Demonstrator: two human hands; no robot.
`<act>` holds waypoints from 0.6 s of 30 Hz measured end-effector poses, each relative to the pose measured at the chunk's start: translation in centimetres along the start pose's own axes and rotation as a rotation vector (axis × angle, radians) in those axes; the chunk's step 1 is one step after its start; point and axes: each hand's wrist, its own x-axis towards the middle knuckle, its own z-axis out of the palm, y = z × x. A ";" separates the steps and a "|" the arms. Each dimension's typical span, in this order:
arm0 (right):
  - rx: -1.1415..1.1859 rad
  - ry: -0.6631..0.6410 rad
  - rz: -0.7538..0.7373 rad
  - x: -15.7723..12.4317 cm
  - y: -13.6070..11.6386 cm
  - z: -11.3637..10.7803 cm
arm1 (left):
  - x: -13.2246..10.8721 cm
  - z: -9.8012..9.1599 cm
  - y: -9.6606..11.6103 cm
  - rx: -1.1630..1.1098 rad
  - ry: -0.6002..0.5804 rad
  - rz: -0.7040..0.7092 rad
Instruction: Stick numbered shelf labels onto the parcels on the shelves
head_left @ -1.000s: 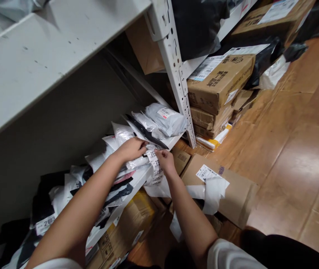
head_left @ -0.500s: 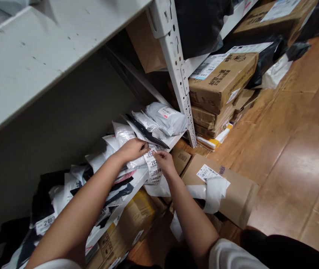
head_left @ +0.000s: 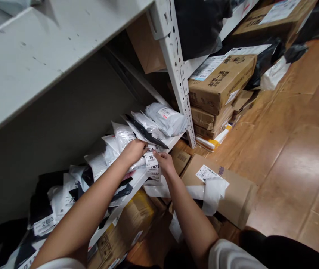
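Observation:
A strip of white number labels [head_left: 153,167], with "2028" readable on it, hangs between my two hands at the shelf's front edge. My right hand [head_left: 165,163] pinches the strip's right side near its upper end. My left hand [head_left: 134,151] is closed at the strip's upper left edge, its fingertips partly hidden. Just above the hands leans a thin black mailer [head_left: 145,130]. A white plastic parcel [head_left: 123,133] stands behind my left hand, and a grey-white parcel [head_left: 165,117] with a label lies at the shelf's right end.
A white perforated post [head_left: 178,71] rises right of the parcels, and an upper shelf [head_left: 50,48] overhangs from the left. Several cartons [head_left: 221,84] are stacked beyond the post. A cardboard box [head_left: 232,196] with white wrapping [head_left: 215,192] sits on the wooden floor [head_left: 291,157]. More bagged parcels [head_left: 60,200] line the lower shelf.
The label strip has shifted slightly up and its lower labels sit differently, with more of "2028" facing me. My left hand has moved a little; my right hand stays nearly in place.

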 end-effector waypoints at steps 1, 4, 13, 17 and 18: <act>0.000 0.037 -0.025 0.0 0.2 0.1 | -0.1 0.1 0.1 0.006 0.004 -0.011; 0.037 0.061 -0.044 -0.1 0.5 0.0 | -0.3 0.2 0.5 0.052 0.044 -0.019; 0.007 -0.162 0.134 -1.4 -1.4 -3.1 | -0.6 0.2 0.4 0.239 0.127 -0.018; -0.055 -0.092 0.105 -1.5 -1.5 -3.8 | -0.5 -0.1 0.4 0.251 0.094 -0.016; -0.085 -0.114 0.115 -1.5 -1.6 -4.1 | -0.5 -0.2 0.4 0.255 0.090 -0.016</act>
